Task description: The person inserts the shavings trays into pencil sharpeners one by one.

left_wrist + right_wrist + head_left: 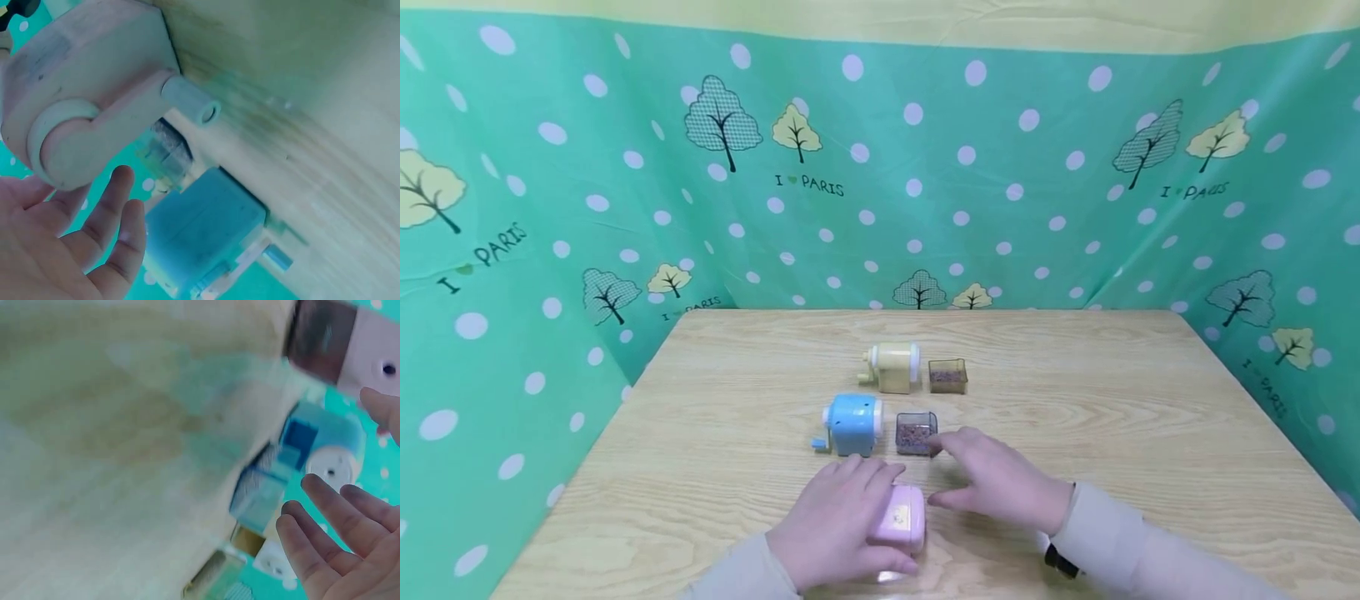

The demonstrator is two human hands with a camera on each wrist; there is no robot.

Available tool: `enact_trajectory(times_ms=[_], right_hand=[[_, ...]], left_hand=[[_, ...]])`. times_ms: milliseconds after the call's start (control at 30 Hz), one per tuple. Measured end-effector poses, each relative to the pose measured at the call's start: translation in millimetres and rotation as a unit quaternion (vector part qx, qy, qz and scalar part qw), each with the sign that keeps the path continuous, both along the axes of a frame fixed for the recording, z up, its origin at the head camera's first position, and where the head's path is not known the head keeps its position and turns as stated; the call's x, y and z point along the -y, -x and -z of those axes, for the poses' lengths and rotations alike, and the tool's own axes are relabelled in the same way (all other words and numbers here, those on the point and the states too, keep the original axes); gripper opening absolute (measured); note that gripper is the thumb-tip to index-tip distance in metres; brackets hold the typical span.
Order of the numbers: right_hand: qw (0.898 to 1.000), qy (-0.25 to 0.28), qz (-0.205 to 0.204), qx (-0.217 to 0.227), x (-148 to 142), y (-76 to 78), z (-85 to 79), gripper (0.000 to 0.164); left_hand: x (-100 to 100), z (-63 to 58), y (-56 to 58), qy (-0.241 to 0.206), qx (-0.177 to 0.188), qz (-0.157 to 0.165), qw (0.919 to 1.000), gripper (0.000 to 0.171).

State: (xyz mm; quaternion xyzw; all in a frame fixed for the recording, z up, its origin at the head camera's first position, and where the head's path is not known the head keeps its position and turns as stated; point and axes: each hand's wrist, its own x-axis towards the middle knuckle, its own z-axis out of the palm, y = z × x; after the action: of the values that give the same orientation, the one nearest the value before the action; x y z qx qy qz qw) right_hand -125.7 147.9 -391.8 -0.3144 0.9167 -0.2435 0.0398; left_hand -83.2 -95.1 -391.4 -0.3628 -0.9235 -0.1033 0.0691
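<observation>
A pink hand-crank pencil sharpener stands near the table's front; its crank shows in the left wrist view. My left hand holds its body, fingers over the far side and thumb on the near side, with two fingers stretched out clear of it. Just right of the sharpener, my right hand is spread and empty, thumb towards the sharpener's front. In the right wrist view a dark see-through shavings drawer sits in the pink sharpener, beside its white front with a round pencil hole.
Behind stands a blue pencil sharpener, its shavings drawer out on the table to the right. Farther back is a cream pencil sharpener with its brownish drawer beside it. A green patterned cloth surrounds the wooden table.
</observation>
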Motion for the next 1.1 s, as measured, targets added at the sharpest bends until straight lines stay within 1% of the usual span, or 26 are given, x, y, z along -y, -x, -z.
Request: enact_trajectory(times_ms=[100, 200, 333, 433, 600, 667, 867, 967, 1100], right_hand=[[1.000, 0.011, 0.017, -0.010, -1.1, 9.8, -1.8, 0.072], [0.999, 0.014, 0.044, -0.009, -2.8, 18.7, -1.4, 0.072], [0.997, 0.016, 0.077, 0.005, -5.1, 29.0, 1.8, 0.074], [0.996, 0.017, 0.090, 0.018, -6.6, 35.5, 4.6, 0.076], [0.994, 0.015, 0.103, 0.033, -8.3, 44.5, 10.0, 0.080], [0.994, 0.016, 0.104, 0.038, -8.5, 47.6, 12.7, 0.081], [0.992, 0.026, 0.108, 0.063, -8.2, 53.1, 20.1, 0.085], [0.991, 0.028, 0.111, 0.073, -7.1, 54.2, 23.3, 0.085], [0.991, 0.033, 0.109, 0.074, -4.2, 55.8, 26.6, 0.082]], left_hand=[[1.2, -3.8, 1.5, -0.005, -0.006, 0.001, 1.0000, 0.097], [2.4, -7.5, 3.5, -0.010, -0.014, 0.001, 0.9999, 0.095], [4.2, -13.1, 6.8, -0.011, -0.025, -0.003, 0.9996, 0.097], [6.3, -18.6, 9.4, -0.005, -0.036, -0.007, 0.9993, 0.098], [10.6, -27.4, 15.5, 0.014, -0.058, 0.001, 0.9982, 0.097], [12.1, -29.9, 18.5, 0.018, -0.061, 0.004, 0.9980, 0.097], [13.8, -37.6, 28.0, 0.006, -0.049, -0.009, 0.9987, 0.095], [14.5, -39.5, 35.3, -0.004, -0.054, -0.016, 0.9984, 0.094], [17.1, -39.6, 46.5, -0.004, -0.059, -0.025, 0.9980, 0.096]])
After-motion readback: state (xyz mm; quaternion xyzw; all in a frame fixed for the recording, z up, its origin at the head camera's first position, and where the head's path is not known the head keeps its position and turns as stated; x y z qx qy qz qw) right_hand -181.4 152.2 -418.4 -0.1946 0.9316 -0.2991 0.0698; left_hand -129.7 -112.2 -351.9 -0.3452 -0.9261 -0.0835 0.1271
